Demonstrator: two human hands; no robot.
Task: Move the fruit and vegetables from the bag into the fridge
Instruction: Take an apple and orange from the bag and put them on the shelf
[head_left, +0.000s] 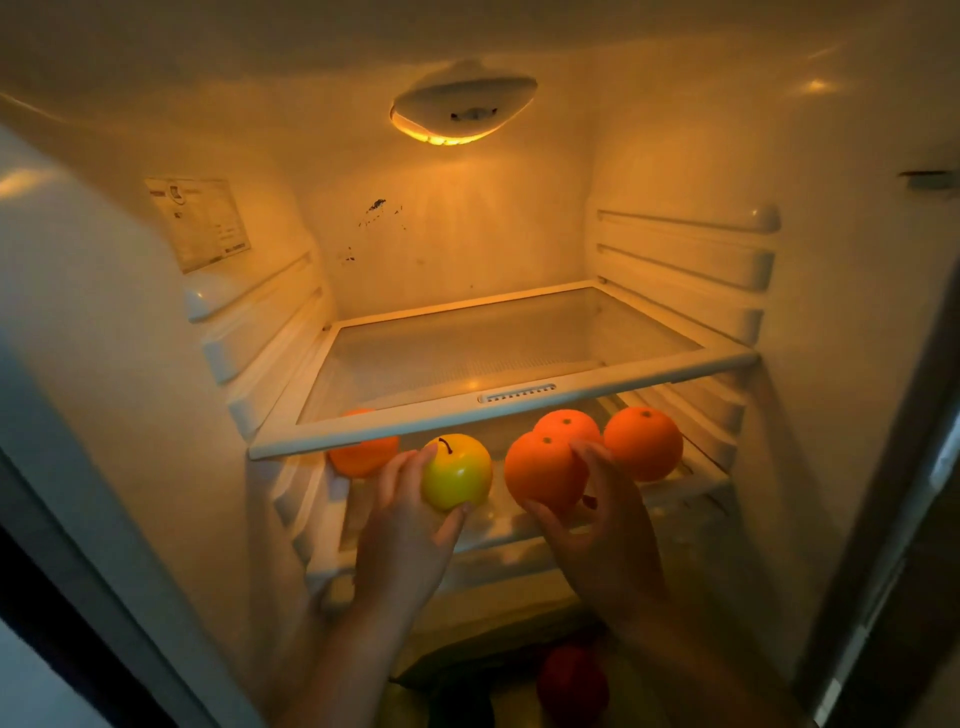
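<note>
Amber-lit fridge (457, 249) stands open, with three oranges (644, 441) resting on the lower shelf (696, 486). Left hand (405, 540) cups a yellow apple (457, 473) and right hand (602, 540) grips a fourth orange (543, 475). Both are held at that shelf's front edge, evidently for setting down beside the others.

Dim amber light comes from the lamp (464, 111) at the fridge's top; the bottom corners fall dark, the edges bow and soften.
</note>
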